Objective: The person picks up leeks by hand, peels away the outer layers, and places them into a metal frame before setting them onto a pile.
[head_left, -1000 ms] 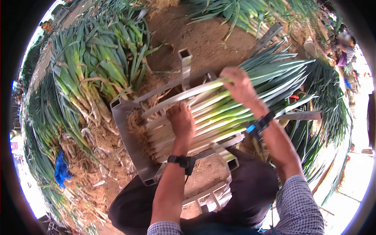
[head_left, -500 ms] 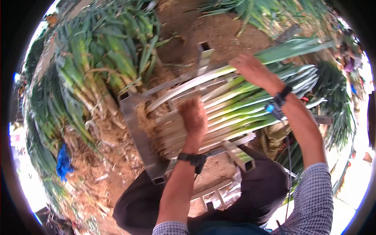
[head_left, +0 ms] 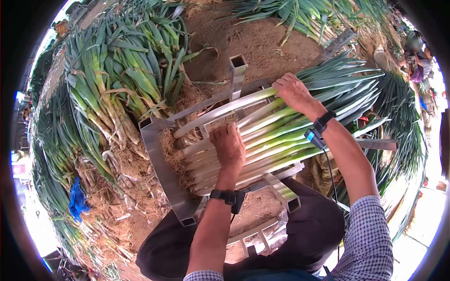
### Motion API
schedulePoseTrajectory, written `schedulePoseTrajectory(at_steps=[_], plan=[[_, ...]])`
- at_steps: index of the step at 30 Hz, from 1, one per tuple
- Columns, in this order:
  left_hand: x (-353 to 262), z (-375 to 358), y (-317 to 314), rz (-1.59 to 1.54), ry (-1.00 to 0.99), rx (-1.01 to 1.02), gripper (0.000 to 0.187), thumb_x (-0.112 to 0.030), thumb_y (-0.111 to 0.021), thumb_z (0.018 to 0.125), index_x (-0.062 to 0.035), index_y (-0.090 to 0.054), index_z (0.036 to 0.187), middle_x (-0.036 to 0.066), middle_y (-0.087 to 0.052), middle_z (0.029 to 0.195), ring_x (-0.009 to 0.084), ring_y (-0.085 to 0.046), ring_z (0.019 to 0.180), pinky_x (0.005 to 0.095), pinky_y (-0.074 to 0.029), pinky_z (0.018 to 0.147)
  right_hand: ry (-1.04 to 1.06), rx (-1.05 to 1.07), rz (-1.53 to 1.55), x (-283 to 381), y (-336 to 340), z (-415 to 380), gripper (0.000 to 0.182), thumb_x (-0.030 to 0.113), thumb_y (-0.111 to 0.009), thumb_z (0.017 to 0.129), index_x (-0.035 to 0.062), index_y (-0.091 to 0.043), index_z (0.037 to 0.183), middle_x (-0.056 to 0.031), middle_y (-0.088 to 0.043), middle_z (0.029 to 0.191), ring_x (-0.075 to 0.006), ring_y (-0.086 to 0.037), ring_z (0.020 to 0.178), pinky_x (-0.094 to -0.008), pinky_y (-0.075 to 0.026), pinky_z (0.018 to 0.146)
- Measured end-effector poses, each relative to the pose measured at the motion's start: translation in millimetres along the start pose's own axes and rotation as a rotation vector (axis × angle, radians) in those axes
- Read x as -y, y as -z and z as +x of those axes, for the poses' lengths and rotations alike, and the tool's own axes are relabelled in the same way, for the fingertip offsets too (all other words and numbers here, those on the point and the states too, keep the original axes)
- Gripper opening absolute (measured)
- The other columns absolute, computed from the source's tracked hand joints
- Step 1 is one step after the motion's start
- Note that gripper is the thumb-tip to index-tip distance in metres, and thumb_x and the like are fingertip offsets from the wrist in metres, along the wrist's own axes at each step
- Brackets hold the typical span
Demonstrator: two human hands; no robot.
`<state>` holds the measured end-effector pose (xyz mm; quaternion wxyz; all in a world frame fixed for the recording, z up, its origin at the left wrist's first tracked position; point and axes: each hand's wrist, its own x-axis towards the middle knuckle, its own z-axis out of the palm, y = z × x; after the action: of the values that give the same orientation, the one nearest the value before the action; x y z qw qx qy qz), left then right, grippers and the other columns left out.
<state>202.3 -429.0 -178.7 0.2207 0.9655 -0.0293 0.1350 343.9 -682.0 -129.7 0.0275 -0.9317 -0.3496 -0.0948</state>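
A row of long, leek-like green onions (head_left: 262,143) lies side by side across a metal frame (head_left: 161,164), roots to the left and leaves to the right. My right hand (head_left: 293,92) is closed round the farthest green onion (head_left: 220,110), where its white stem turns green. A gap separates that stem from the rest of the row. My left hand (head_left: 228,146) lies over the white stems with its fingers curled down on them. The fingertips are partly hidden. The stringy roots (head_left: 171,150) sit close to the frame's flat left plate.
Large heaps of green onions (head_left: 117,70) stand on the left, with more leaves (head_left: 300,14) at the back and on the right. Square metal posts (head_left: 238,70) stick up around the frame. A blue rag (head_left: 77,199) lies on the left. Another person (head_left: 417,61) is at far right.
My right hand has moved slightly left and down with the green onion, and its leaves have dropped in among the others. My left hand stays over the stems, almost unmoved.
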Motion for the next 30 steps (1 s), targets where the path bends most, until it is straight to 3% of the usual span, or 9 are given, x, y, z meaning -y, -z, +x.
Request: schedulePoseTrajectory(at_steps=[5,9,13,20,22,26,27,29,30], plan=[[1.1,0.3,-3.8,-0.032,-0.021,-0.040,0.021,-0.016,-0.053,0.099,-0.0078,-0.056,0.118,0.013,-0.056,0.111,0.0314,-0.051,0.111,0.0496,-0.032,0.106,-0.020,0.102,0.158,-10.4,12.1,5.5,0.010,0.015,-0.070,0.082,0.0084,-0.064,0.087,-0.0063,-0.065,0.086,-0.0270,-0.064,0.093,-0.0408,-0.045,0.095],[2.6,0.2,-1.8,-0.051,-0.018,0.006,0.023,-0.015,-0.058,0.096,-0.0080,-0.056,0.118,0.013,-0.056,0.110,0.0315,-0.051,0.111,0.0498,-0.032,0.106,0.024,-0.071,-0.171,6.5,12.7,5.1,0.006,0.011,-0.066,0.075,0.0104,-0.063,0.079,-0.0063,-0.059,0.079,-0.0262,-0.060,0.089,-0.0403,-0.043,0.093],[1.3,2.0,-2.1,-0.077,-0.009,-0.022,0.022,-0.014,-0.057,0.096,-0.0071,-0.055,0.117,0.015,-0.056,0.110,0.0319,-0.050,0.112,0.0491,-0.032,0.105,-0.067,-0.090,-0.134,22.2,9.0,-11.3,0.005,0.008,-0.063,0.072,0.0104,-0.062,0.077,-0.0070,-0.058,0.080,-0.0257,-0.058,0.088,-0.0375,-0.044,0.084],[1.3,1.5,-3.3,-0.072,-0.007,-0.039,0.020,-0.015,-0.055,0.097,-0.0073,-0.056,0.115,0.013,-0.057,0.109,0.0318,-0.051,0.110,0.0491,-0.033,0.105,-0.094,-0.079,-0.166,20.9,15.9,4.6,0.015,0.006,-0.060,0.079,0.0086,-0.064,0.093,-0.0080,-0.061,0.093,-0.0263,-0.059,0.100,-0.0398,-0.045,0.090],[-0.3,0.9,-2.0,-0.037,0.021,0.000,0.020,-0.015,-0.055,0.097,-0.0078,-0.056,0.116,0.013,-0.058,0.108,0.0310,-0.052,0.110,0.0498,-0.033,0.104,-0.057,0.044,-0.043,12.4,7.6,2.4,0.019,0.007,-0.059,0.080,0.0075,-0.064,0.099,-0.0088,-0.061,0.096,-0.0266,-0.058,0.102,-0.0409,-0.045,0.092],[4.1,1.7,-4.3,-0.089,-0.047,-0.049,0.015,-0.008,-0.055,0.092,-0.0061,-0.057,0.106,0.015,-0.057,0.099,0.0341,-0.052,0.101,0.0506,-0.037,0.094,-0.073,0.183,0.031,16.3,-0.3,10.0,0.027,0.008,-0.056,0.083,0.0054,-0.062,0.108,-0.0105,-0.059,0.099,-0.0281,-0.056,0.107,-0.0443,-0.044,0.095],[6.0,-1.1,-12.0,-0.142,-0.024,-0.104,0.013,-0.006,-0.052,0.092,-0.0046,-0.058,0.103,0.017,-0.058,0.096,0.0358,-0.052,0.099,0.0517,-0.037,0.089,-0.061,0.104,0.015,16.8,-2.5,4.6,0.025,0.005,-0.056,0.081,0.0051,-0.061,0.105,-0.0103,-0.058,0.098,-0.0286,-0.055,0.104,-0.0439,-0.044,0.093],[5.5,-0.2,-14.2,-0.103,0.022,-0.011,0.020,-0.012,-0.046,0.098,-0.0036,-0.060,0.109,0.019,-0.063,0.105,0.0386,-0.055,0.105,0.0544,-0.036,0.100,-0.056,-0.022,0.001,17.8,6.3,-3.1,0.023,0.005,-0.056,0.081,0.0049,-0.058,0.104,-0.0099,-0.056,0.095,-0.0295,-0.053,0.100,-0.0440,-0.043,0.089],[0.8,1.1,-11.2,-0.025,0.122,0.075,0.021,-0.013,-0.047,0.100,-0.0044,-0.061,0.113,0.019,-0.063,0.113,0.0374,-0.055,0.111,0.0551,-0.034,0.107,-0.078,0.070,-0.067,19.7,19.0,-3.7,0.023,0.011,-0.055,0.085,0.0063,-0.057,0.108,-0.0107,-0.054,0.100,-0.0275,-0.051,0.102,-0.0451,-0.042,0.089]])
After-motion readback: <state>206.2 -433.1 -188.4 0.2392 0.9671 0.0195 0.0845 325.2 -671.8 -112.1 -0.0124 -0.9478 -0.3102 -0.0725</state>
